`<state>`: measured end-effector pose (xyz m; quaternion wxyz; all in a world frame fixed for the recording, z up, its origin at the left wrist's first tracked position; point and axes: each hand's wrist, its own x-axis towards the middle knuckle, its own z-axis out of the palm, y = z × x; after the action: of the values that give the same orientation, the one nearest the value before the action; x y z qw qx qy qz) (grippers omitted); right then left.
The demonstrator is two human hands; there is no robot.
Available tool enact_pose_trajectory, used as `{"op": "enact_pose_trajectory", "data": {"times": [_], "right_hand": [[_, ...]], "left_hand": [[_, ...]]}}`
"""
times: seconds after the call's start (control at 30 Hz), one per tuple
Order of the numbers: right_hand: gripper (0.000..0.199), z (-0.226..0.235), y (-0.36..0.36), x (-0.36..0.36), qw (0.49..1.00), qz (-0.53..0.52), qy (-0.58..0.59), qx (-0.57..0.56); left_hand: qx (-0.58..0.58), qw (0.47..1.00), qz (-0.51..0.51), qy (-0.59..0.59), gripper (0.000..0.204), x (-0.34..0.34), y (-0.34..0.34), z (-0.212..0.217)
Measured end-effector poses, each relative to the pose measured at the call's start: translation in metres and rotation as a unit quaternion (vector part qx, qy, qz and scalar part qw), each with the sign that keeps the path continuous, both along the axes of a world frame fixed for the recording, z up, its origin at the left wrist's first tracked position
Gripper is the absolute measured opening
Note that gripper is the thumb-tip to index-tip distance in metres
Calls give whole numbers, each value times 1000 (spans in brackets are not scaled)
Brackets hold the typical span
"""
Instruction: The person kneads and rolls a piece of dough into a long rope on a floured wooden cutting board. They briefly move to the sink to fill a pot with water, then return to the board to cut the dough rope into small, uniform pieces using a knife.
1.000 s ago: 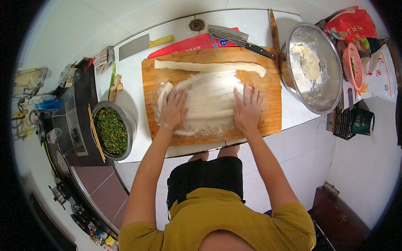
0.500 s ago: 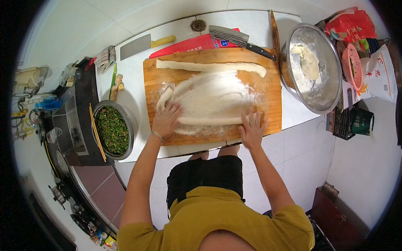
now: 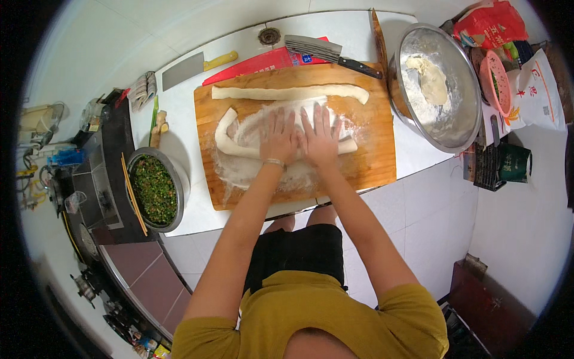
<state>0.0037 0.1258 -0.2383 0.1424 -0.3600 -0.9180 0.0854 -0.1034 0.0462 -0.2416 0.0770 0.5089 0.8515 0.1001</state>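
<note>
On a floured wooden board [image 3: 359, 173], a long rope of dough [image 3: 239, 148] runs crosswise, its left end curling up and away from me. My left hand [image 3: 278, 139] and my right hand [image 3: 318, 137] lie flat over its middle, side by side, with fingers stretched forward. Both palms press on the rope, and the part beneath them is hidden. Behind them, a second dough rope [image 3: 287, 93] lies nearly straight along the board's far side. Loose flour [image 3: 251, 122] is spread between the two ropes.
At the left stands a bowl of chopped green filling [image 3: 154, 188] with chopsticks [image 3: 134, 194] across its rim. Behind the board lie a cleaver [image 3: 185, 72] and a black-handled knife [image 3: 317, 48]. A steel basin [image 3: 463, 102] holding dough stands at the right.
Both hands have moved inward from the rope's two ends to its middle, now side by side. The rope has shifted away from me, and its left end is fully visible.
</note>
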Motion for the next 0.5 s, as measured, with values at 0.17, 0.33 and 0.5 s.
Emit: {"op": "enact_pose_trajectory", "data": {"times": [0.17,0.33,0.5], "right_hand": [[54,31,-57,72,994,57,-67,-68],[53,38,-60,89,993,45,-62,-85],[53,19,4,36,999,-36,-9,7]], "left_hand": [[-27,996,-74,36,50,23,-86,10],[-62,996,-60,15,52,25,-103,17],[29,997,22,65,54,-23,-36,11]]}}
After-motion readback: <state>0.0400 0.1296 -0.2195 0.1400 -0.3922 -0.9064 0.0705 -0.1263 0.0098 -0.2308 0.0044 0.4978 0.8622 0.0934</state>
